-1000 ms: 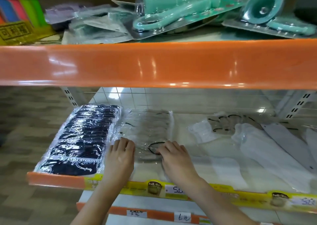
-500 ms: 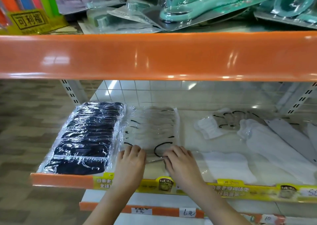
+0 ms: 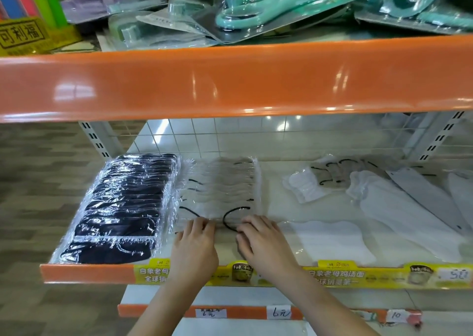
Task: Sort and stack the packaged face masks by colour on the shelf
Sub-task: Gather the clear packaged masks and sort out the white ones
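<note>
A row of pale masks [image 3: 220, 194] in clear wrappers lies overlapped at centre frame on the shelf [image 3: 84, 271], just beside a matching row of black masks [image 3: 122, 207] at left. The left hand [image 3: 194, 246] and right hand [image 3: 261, 243] rest on the row's near end, fingers curled down onto the front packet; whether they pinch its edge or only press it flat cannot be told. A black ear loop [image 3: 230, 218] shows through the film between the two hands.

The packets look light, thin and limp, and the glossy film looks slippery, so a stack would likely slide apart if lifted from one end. A sound hold is probably at both side edges of the wrapper, or flat palms squaring the row from front and sides.

Loose white masks [image 3: 384, 202] lie scattered at right of the frame, well apart from the sorted rows, one white packet [image 3: 330, 241] near the right hand. Teal blister packs [image 3: 268, 5] crowd the upper shelf.
</note>
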Demonstrator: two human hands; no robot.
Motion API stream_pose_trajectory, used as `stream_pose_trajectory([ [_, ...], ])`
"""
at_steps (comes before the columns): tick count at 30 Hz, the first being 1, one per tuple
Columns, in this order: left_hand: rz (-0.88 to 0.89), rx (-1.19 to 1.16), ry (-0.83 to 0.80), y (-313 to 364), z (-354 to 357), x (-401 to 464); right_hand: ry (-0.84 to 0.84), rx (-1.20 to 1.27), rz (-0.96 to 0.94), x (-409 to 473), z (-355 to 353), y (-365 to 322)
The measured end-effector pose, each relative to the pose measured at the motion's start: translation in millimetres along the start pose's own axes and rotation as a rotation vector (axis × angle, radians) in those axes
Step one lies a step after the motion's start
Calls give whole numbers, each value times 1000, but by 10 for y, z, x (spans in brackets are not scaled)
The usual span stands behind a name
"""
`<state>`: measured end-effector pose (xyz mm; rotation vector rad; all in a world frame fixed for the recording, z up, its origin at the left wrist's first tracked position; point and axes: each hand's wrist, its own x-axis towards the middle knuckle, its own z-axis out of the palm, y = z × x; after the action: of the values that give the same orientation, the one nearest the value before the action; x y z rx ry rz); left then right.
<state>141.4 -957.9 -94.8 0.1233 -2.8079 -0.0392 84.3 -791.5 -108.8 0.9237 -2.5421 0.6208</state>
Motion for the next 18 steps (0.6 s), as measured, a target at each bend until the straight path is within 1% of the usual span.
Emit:
stream_pose_trajectory([
  [3,-11,9,-50,122,-1,-1,-19,20,12,14,-4,4],
  [9,-5,-64,-69,494,-105,165,-68,38,-17,33,-218,110],
  [12,24,-115,-94,744,-139,322,-40,17,9,28,-333,405],
  [15,40,-162,-112,1101,-159,527,-38,-13,111,44,-470,806],
  [18,28,-190,-213,1485,-149,772,-124,-35,201,59,-657,1177],
])
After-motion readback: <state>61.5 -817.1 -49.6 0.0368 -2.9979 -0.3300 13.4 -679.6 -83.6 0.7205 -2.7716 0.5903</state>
